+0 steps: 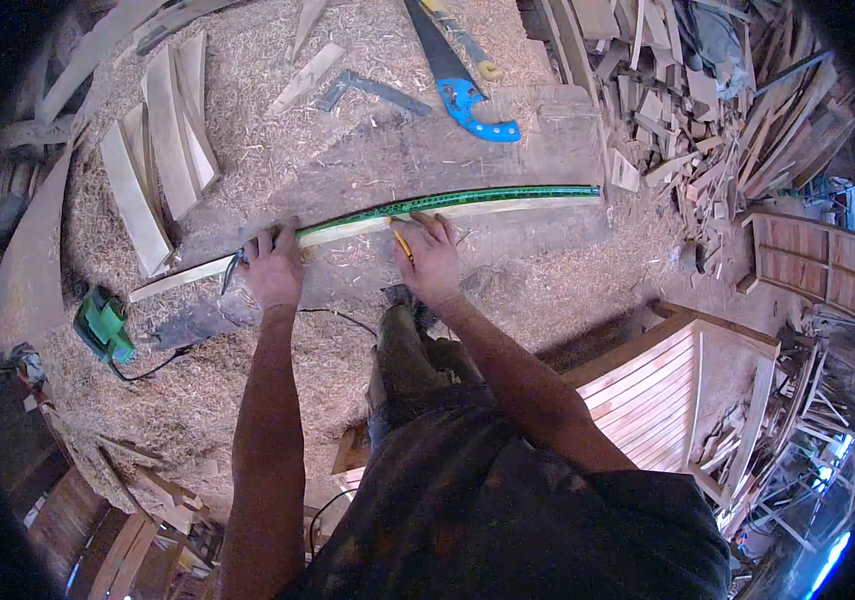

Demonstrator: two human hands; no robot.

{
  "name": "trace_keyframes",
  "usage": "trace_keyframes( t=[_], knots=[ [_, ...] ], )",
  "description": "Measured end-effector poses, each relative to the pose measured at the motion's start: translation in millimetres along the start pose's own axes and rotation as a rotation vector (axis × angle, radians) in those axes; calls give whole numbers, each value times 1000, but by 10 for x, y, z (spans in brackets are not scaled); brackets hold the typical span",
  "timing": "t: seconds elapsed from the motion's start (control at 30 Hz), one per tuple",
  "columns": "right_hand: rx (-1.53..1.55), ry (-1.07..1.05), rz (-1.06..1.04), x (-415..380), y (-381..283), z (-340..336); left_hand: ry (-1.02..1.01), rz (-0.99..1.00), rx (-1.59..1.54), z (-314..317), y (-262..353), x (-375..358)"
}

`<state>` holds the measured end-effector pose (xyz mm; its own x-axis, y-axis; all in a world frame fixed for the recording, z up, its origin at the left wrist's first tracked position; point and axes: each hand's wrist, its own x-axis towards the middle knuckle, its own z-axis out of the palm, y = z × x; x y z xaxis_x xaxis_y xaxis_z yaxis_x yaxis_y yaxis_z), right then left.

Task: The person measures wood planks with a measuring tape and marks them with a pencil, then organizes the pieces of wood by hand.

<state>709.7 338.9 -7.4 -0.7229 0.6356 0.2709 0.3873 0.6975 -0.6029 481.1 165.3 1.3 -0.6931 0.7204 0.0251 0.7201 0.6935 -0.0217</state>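
A long green straightedge with dark markings lies along a pale wooden strip on the bench. At its left end, my left hand grips it, with bent fingers pressing it onto the strip. A dark, hooked metal piece sits beside that hand's outer edge. My right hand is closed on a yellow pencil, whose tip points at the straightedge's near edge. Fingers of the right hand also rest along the strip. Further left, the wooden strip extends past my left hand.
Beyond the strip are a blue-handled handsaw, a metal square and several curved wood pieces. A green power tool with a cord sits at left. Shavings cover the surroundings. A slatted wooden frame stands at right, with scrap wood behind.
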Motion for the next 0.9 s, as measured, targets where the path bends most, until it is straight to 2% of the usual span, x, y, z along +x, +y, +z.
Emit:
trace_keyframes(
  t=[0.9],
  knots=[
    [41, -25, -14, 52, -169, 75, 26, 6, -36, -44, 27, -2]
  ],
)
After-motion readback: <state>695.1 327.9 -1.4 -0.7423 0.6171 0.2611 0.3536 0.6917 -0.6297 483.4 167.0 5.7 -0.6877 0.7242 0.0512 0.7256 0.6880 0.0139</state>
